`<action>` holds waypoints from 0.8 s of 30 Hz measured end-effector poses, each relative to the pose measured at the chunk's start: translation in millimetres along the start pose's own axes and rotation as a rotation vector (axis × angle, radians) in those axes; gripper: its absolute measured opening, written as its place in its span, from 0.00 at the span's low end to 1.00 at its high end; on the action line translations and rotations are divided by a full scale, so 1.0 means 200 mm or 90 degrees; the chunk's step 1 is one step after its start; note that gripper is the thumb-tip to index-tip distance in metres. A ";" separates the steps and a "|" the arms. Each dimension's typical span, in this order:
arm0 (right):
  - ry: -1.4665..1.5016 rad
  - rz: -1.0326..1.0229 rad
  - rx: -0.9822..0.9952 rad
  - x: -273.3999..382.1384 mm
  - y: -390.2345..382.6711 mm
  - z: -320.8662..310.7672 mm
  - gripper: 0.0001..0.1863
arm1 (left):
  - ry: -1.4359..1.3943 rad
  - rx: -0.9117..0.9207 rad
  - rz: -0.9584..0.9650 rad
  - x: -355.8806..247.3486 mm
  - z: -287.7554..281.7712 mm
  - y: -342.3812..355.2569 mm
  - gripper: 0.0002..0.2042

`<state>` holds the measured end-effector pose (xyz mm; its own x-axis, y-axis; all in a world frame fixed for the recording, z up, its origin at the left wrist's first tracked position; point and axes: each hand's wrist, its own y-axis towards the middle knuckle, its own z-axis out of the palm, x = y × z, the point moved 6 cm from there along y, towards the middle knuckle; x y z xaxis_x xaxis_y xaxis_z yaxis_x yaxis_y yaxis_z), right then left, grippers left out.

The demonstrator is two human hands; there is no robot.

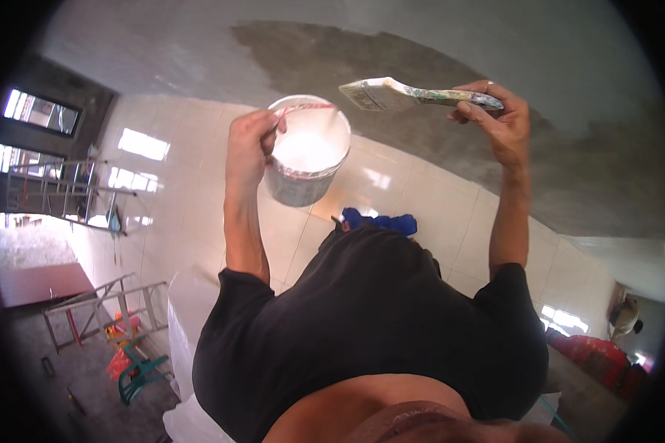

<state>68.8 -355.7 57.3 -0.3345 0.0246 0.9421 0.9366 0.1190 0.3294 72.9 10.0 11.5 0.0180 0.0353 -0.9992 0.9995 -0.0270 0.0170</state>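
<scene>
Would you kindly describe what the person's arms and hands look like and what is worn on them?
Both forearms are bare below short black sleeves. No gloves on the left hand or the right hand; the right hand has a ring on one finger. No watch or bracelet shows.

Free room and obstacles. Between your left hand (250, 140) and right hand (499, 122) the way is blocked high up by the paint bucket (307, 151) and the brush (414, 96), whose bristle end reaches over the bucket's rim. Just beyond both stands the grey wall (436, 52), closing off all forward travel. Below the bucket an open gap runs between your forearms down to your black shirt (369, 325), with pale floor tiles (192, 192) showing through. To your left, a metal scaffold frame (66, 192) stands well apart; to your right the space beside the arm is open along the wall.
</scene>
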 end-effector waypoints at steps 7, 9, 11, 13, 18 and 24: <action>-0.266 -0.119 0.243 0.12 0.06 0.37 0.12 | -0.004 0.091 0.015 -0.07 0.07 0.03 0.13; -0.286 -0.127 0.263 0.06 0.08 0.49 0.11 | 0.000 0.102 0.009 -0.08 0.08 0.03 0.12; -0.346 -0.154 0.290 0.00 0.07 0.59 0.10 | 0.003 0.119 -0.005 -0.09 0.10 0.04 0.12; -0.433 -0.154 0.360 -0.05 0.07 0.68 0.11 | 0.003 0.128 -0.020 -0.10 0.10 0.04 0.12; -0.508 -0.185 0.405 -0.15 0.07 0.84 0.09 | -0.022 0.171 -0.031 -0.09 0.10 0.06 0.12; -0.554 -0.181 0.410 -0.20 0.06 0.91 0.07 | -0.018 0.190 -0.031 -0.11 0.10 0.07 0.13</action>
<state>74.6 -173.6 12.1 -0.7229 0.5709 0.3892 0.6701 0.7165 0.1937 86.1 -12.1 33.6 -0.0346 0.0166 -0.9993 0.9471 -0.3186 -0.0380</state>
